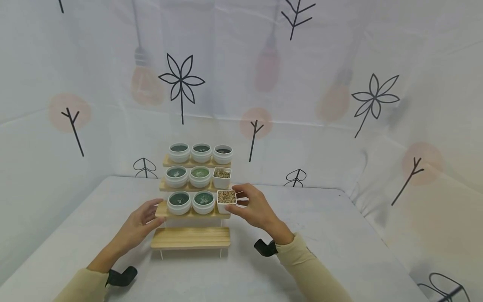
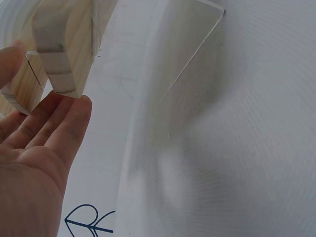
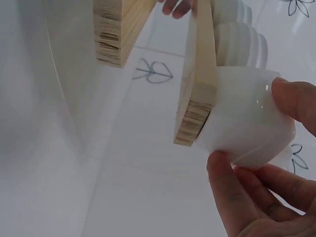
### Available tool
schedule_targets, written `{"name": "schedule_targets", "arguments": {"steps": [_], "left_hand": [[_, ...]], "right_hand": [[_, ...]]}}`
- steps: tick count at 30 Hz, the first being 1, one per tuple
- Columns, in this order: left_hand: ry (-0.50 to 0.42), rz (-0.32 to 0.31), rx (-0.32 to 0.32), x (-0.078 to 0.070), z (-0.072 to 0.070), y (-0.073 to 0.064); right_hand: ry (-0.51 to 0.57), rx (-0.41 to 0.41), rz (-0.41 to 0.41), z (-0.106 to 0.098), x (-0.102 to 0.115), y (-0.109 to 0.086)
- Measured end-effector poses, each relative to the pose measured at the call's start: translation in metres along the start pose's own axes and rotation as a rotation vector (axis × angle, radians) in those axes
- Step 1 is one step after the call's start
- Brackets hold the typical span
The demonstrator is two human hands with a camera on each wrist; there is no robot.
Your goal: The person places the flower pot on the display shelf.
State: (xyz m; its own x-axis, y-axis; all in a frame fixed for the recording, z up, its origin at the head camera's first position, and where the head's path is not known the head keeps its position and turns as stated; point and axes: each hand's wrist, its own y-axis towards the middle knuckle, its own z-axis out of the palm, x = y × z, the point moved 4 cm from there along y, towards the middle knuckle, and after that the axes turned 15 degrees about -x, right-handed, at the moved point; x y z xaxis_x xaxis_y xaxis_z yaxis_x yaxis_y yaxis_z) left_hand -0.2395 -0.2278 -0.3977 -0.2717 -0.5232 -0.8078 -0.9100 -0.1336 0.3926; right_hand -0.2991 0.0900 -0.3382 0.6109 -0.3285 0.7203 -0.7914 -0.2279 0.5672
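In the head view, my right hand (image 1: 253, 205) pinches a small square white bowl (image 1: 223, 207) of grain-like bits at the right end of the third wooden shelf (image 1: 171, 212) from the top. The right wrist view shows the thumb on the rim side and the fingers under the far side of the bowl (image 3: 247, 116), whose base is against the board or very near it. At the left end of the same shelf is my left hand (image 1: 141, 222). Its extended fingers touch the board's end (image 2: 64, 54), with the thumb apart on the other side.
Round white bowls (image 1: 180, 203) with dark green contents stand on the upper three shelves. Another square bowl (image 1: 222, 178) of grain is one shelf higher. The lowest shelf (image 1: 190, 238) is bare wood on clear supports. A white patterned cloth (image 1: 234, 96) hangs behind the white table (image 1: 302, 251).
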Motion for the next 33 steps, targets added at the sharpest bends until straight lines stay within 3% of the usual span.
{"name": "schedule_targets", "arguments": {"steps": [19,33], "left_hand": [[0.011,-0.005,0.001,0.0054,0.0007,-0.002],[0.019,-0.027,-0.002,0.0033,0.0013,0.0007]], "right_hand": [[-0.006,-0.003,0.027,0.0086,-0.0029,-0.0061],[-0.029,0.031,0.054,-0.0004,-0.0025,-0.0035]]}}
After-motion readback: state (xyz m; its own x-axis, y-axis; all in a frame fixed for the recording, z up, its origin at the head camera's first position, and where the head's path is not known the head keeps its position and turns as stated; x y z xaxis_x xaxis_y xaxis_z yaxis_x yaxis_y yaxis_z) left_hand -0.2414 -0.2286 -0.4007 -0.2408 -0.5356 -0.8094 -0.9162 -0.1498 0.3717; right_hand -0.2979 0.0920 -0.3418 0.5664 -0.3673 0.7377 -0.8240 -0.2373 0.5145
